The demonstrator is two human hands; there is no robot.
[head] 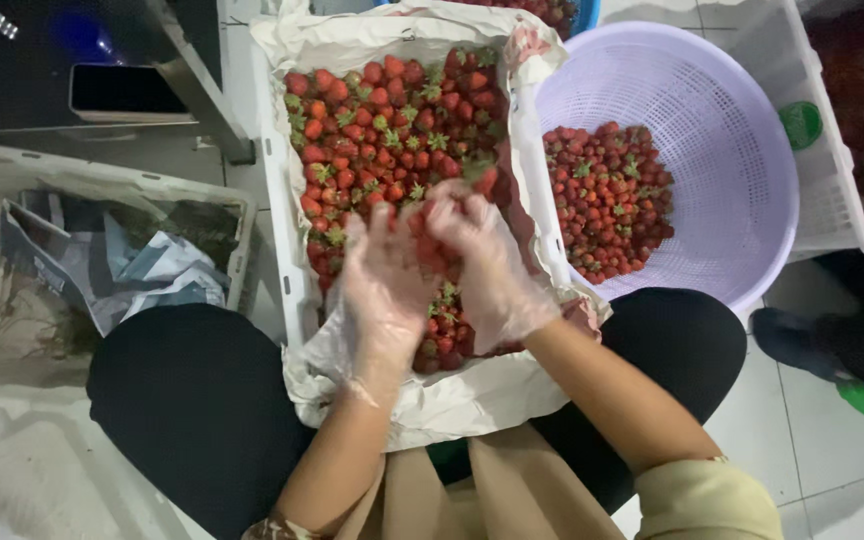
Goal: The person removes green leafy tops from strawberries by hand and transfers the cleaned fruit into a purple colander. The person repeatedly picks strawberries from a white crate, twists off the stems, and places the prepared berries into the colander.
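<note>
A white crate lined with paper sits between my knees, filled with several red strawberries with green tops. Both hands wear thin clear plastic gloves. My left hand and my right hand are cupped together over the near part of the crate, holding a bunch of strawberries between them. To the right, a lilac perforated round basket holds a layer of strawberries in its bottom.
A white crate on the left holds crumpled paper and green leaf scraps. Another white crate stands behind the basket at right. My black-clad knees flank the crate. A dark shoe and something green rest on the tiled floor at right.
</note>
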